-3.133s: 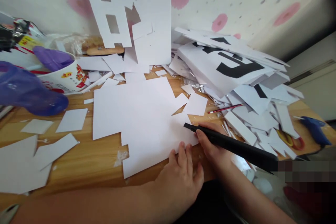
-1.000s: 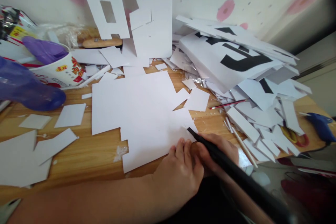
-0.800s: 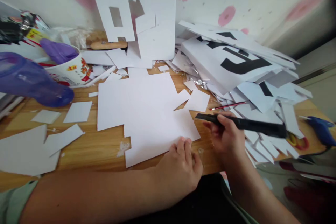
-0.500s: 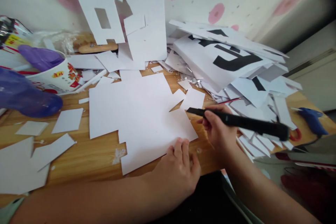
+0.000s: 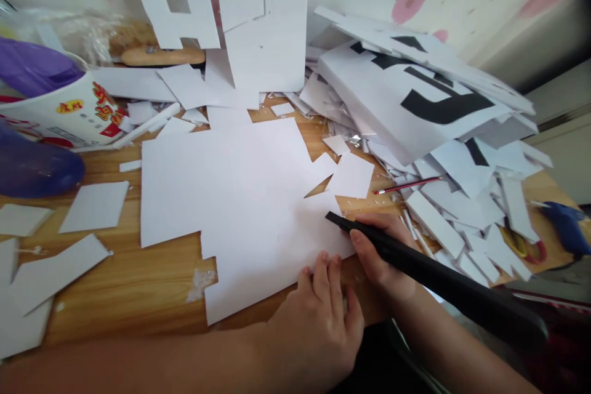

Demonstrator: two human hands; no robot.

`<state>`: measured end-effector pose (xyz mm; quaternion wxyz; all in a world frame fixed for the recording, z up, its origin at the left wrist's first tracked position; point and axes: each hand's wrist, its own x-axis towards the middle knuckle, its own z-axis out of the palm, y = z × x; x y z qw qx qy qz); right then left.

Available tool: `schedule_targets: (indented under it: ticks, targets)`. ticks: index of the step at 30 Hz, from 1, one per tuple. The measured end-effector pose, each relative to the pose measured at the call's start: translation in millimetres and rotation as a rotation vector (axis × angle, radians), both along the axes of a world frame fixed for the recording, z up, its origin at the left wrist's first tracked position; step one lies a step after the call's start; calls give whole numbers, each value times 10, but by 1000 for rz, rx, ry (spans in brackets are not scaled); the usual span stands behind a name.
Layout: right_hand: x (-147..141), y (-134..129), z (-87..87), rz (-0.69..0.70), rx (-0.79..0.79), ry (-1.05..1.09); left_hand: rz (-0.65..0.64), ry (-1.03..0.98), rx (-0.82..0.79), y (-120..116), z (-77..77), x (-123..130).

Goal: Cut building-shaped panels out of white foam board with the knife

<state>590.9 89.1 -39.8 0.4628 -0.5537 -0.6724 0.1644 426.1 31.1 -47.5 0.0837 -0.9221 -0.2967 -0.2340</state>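
Observation:
A large white board (image 5: 240, 184) with notched edges lies on the wooden table. Near its front right edge my left hand (image 5: 323, 308) rests, fingers stretched forward with the tips on the board. My right hand (image 5: 385, 249) grips a long black cutter (image 5: 429, 271) between thumb and fingers. The cutter's dark blade points left, over the right part of the board; whether it touches the surface is hard to tell. A small white piece (image 5: 353, 175) lies just beyond the board's right edge.
Piled cut boards (image 5: 406, 98) fill the back right, with a red pencil (image 5: 409, 185), scissors (image 5: 535, 252) and a blue glue gun (image 5: 566, 228). A paper cup (image 5: 69, 111) stands at the left. An upright board (image 5: 272, 55) leans at the back.
The view has moved closer to the board. My right hand has brought the cutter from beyond the right edge to over the board. My left hand stays by the front edge.

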Motion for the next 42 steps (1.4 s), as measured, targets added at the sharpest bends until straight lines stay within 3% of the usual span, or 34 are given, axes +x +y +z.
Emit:
schedule_targets:
  ticks: [12,16,35,42]
  targets:
    - [18,-25,-32,48,-25,-63,6,-23,12,-3,-27,11]
    - [2,-17,3,26,49,-99,11,-27,10,-5,-31,16]
    - [-22,-11,2,13,38,-109,11,-6,-10,-19,-43,6]
    - [-26,4,-1,73,48,-144,20,-3,-8,-24,-62,14]
